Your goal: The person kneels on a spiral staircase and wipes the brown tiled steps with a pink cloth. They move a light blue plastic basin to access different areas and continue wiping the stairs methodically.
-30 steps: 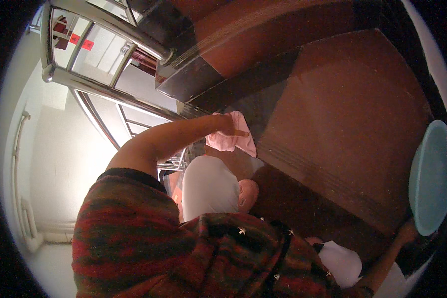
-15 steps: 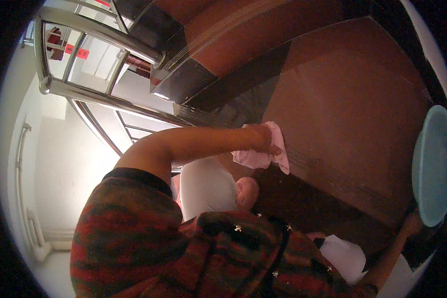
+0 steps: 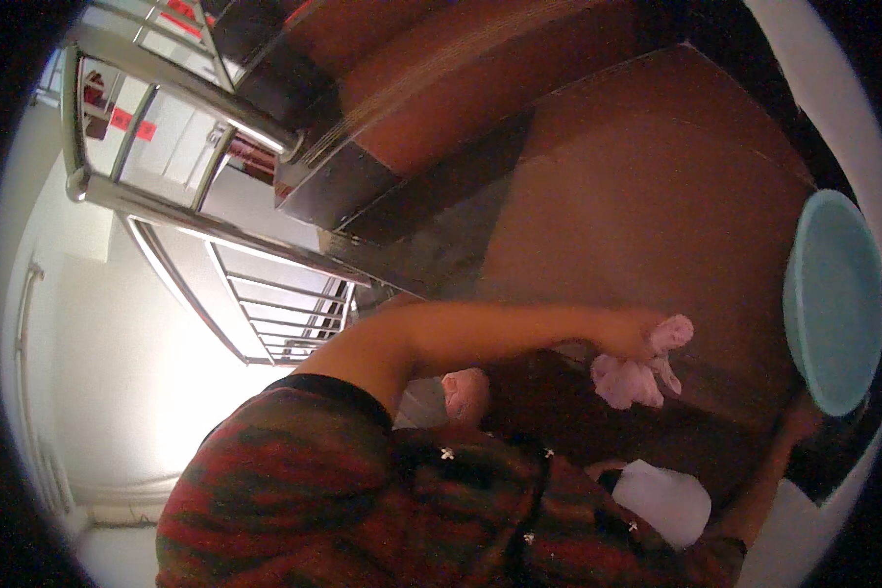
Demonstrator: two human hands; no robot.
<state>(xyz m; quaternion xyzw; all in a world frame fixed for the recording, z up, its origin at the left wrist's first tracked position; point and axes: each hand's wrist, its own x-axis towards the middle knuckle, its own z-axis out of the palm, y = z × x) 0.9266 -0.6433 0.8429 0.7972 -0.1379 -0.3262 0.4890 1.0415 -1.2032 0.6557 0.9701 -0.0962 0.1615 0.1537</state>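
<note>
My left hand (image 3: 637, 338) is closed round a crumpled pink cloth (image 3: 629, 382). Part of the cloth sticks out past the fingers, and the rest hangs in folds below the hand. The bare left forearm stretches across the view to the right, over the brown tiled surface (image 3: 612, 196). At the far right, my right hand (image 3: 802, 423) is at the lower edge of a light blue basin (image 3: 833, 304) and seems to grip it. Dim light and the basin hide most of its fingers.
Brown and black tiled steps (image 3: 441, 88) rise at the top. A metal railing (image 3: 196, 211) runs along the left, with a white wall (image 3: 88, 372) behind. A white shoe (image 3: 661, 502) and a pinkish, partly hidden thing (image 3: 465, 394) show beside my patterned shirt (image 3: 363, 500).
My left hand has moved right and nearer to me, with the pink cloth now bunched rather than spread. The basin shows more of its inside, and the whole view has shifted slightly.
</note>
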